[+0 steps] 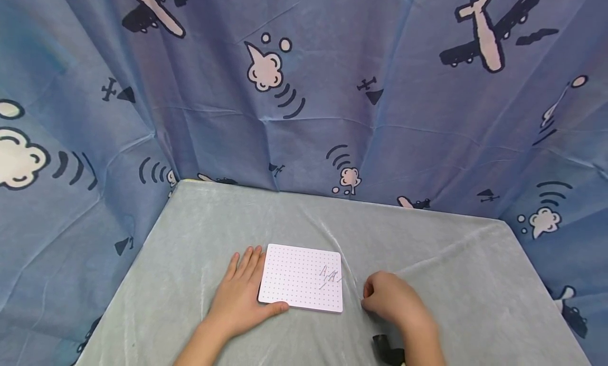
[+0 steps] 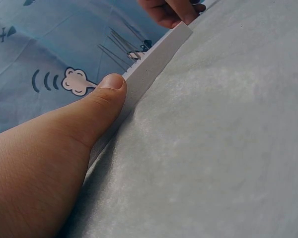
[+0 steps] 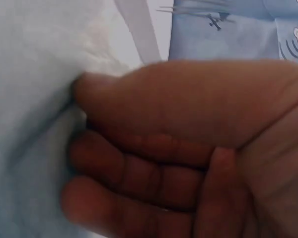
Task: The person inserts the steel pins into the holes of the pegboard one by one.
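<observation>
A white board (image 1: 290,276) patterned with a grid of small dark dots lies flat on the grey cloth. Several thin metal needles (image 2: 120,43) stick up from it, slanting, toward its right side. My left hand (image 1: 242,297) lies at the board's near left corner, fingers straight along the left edge. Its thumb (image 2: 111,94) presses the front edge. To the right of the board, apart from it, my right hand (image 1: 391,297) is low over the cloth with fingers curled. The right thumb (image 3: 104,91) points down at the cloth; whether anything sits at its tip is hidden.
Grey plush cloth (image 1: 475,281) covers the table and has a few creases. A blue curtain (image 1: 323,92) printed with planes and clouds hangs behind and at both sides. Beside my right wrist is a small black object (image 1: 387,350), partly hidden by the forearm.
</observation>
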`<action>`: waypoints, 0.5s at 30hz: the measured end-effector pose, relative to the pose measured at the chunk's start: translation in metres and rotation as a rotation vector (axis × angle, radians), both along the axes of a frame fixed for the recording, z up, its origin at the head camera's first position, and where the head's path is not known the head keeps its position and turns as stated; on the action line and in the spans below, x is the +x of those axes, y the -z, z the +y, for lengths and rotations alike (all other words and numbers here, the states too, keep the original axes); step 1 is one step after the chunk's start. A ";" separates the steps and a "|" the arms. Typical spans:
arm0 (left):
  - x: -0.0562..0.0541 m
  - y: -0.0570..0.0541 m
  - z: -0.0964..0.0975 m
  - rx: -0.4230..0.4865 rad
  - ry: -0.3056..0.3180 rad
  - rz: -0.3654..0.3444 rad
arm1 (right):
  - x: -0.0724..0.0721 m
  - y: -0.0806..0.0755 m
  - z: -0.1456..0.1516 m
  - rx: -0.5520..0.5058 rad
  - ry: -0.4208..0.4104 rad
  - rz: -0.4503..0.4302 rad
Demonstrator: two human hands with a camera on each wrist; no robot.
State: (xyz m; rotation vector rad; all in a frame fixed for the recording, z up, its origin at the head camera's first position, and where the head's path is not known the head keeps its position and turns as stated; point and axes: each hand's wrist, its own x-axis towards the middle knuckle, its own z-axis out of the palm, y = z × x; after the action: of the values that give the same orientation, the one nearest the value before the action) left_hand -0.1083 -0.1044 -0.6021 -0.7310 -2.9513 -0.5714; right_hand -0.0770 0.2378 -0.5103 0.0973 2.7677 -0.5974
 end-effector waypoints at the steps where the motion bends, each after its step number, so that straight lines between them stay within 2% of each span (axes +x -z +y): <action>1: 0.000 0.000 0.000 -0.001 0.000 0.001 | 0.000 0.000 -0.002 0.021 0.004 -0.002; 9: 0.000 0.000 0.001 -0.002 0.001 0.006 | 0.001 -0.002 -0.014 0.134 -0.014 0.024; 15: 0.000 0.002 0.000 0.020 0.000 0.033 | 0.002 0.003 -0.024 0.142 -0.024 0.058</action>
State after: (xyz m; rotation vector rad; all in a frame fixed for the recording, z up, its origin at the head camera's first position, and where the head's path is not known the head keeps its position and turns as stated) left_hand -0.1081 -0.1042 -0.6038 -0.7317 -2.9108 -0.5825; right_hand -0.0749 0.2140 -0.5133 0.0785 2.8607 -0.4026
